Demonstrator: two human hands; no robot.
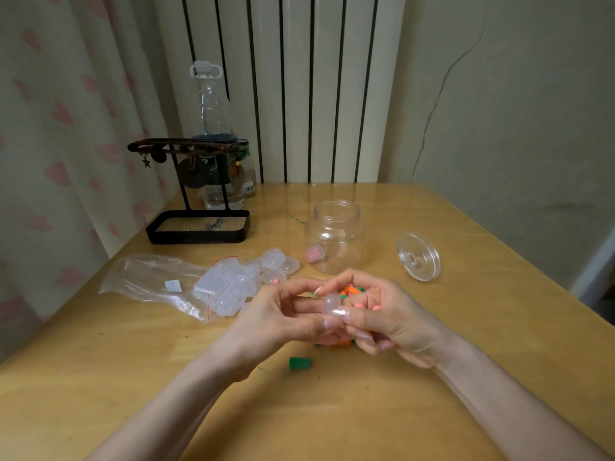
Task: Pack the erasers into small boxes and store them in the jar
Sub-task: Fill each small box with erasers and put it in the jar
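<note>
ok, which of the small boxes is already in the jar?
The pink-filled box, lying at the bottom of the jar. The other boxes are heaped by the plastic bag, except the clear box pinched between left hand and right hand.

1. My left hand (pixel 283 314) and right hand (pixel 392 314): both bare, with slim, long fingers.
2. Nails run long, well past the fingertips, with squared-off ends on the thumbs.
3. Right thumbnail (pixel 341 312): glossy, pale pearly coat that catches the light.
4. Left thumbnail (pixel 330 324): similar length, with a sheer glossy finish.
5. Nails on my right hand's lower fingers (pixel 365 337): long, pale, shiny.
6. Left forearm (pixel 173 404) and right forearm (pixel 506 394): uncovered from the wrist down to the bottom edge of view.
7. Fine detail on the nails is too blurred to note.
</note>
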